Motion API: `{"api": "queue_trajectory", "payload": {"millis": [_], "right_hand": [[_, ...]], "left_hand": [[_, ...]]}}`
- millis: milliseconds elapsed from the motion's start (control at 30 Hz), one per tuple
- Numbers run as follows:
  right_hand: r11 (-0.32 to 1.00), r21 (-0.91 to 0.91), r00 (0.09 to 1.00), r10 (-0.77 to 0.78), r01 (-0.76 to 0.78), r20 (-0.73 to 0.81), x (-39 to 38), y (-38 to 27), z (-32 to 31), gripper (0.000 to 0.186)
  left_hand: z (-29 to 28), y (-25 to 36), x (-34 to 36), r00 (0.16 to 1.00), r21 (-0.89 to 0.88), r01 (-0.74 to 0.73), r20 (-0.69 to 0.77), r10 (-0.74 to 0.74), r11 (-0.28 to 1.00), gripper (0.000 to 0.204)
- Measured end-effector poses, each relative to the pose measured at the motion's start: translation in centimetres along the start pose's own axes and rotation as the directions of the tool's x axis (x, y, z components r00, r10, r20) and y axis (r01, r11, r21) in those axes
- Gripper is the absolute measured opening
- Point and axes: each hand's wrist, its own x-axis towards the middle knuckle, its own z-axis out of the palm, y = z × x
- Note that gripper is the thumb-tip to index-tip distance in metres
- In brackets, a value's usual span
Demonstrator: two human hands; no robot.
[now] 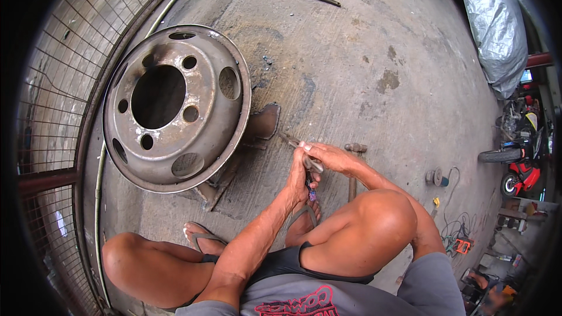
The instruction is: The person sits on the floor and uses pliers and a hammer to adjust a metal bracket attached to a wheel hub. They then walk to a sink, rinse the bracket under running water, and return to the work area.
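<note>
A metal tool [291, 140] is pointing toward the wheel rim [213, 123]
Right of the wheel rim, the left hand [297, 171] is gripping it, fingers curled; the right hand [326, 155] is touching it, closure unclear.

Soft, fairly bright light evenly covers the concrete floor [421, 93], leaving shadows faint. The silver sheet [494, 29] gleams at 2 o'clock beside white glare. Left hand [297, 169] and right hand [329, 155], near centre, look crisp; clutter [512, 222] at 4 o'clock is mushy. Fisheye curvature bows the mesh fence [47, 182] at 9 o'clock; blackness fills the corners
</note>
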Motion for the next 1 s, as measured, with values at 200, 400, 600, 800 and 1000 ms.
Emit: {"api": "queue_trajectory", "payload": {"millis": [200,400,600,800,1000], "right_hand": [[0.976,-0.108,0.976,0.177,-0.191,-0.128,-0.8,-3.4,-0.4,0.062],[0.957,-0.15,0.965,0.233,-0.25,-0.119,0.6,-4.6,-1.2,0.042],[0.878,-0.407,0.962,0.272,-0.254,-0.012,1.5,-8.3,-0.8,0.064],[0.901,-0.358,0.967,0.252,-0.245,-0.028,2.3,-8.8,-1.0,0.06],[0.973,-0.138,0.983,0.178,-0.183,-0.044,0.6,-5.9,-0.1,0.059]], "left_hand": [[0.5,4.6,0.4,0.997,0.172,0.068,0.012,-0.071,0.983,0.056],[-0.4,4.7,1.0,0.963,-0.043,0.268,0.042,-0.266,0.962,0.097],[-0.8,5.6,0.1,0.974,-0.229,0.225,0.081,-0.212,0.947,0.12],[-1.1,6.9,0.4,0.965,-0.318,0.258,0.121,-0.231,0.912,0.119],[-0.6,5.4,-0.1,0.973,-0.271,0.23,0.064,-0.221,0.935,0.103]]}}
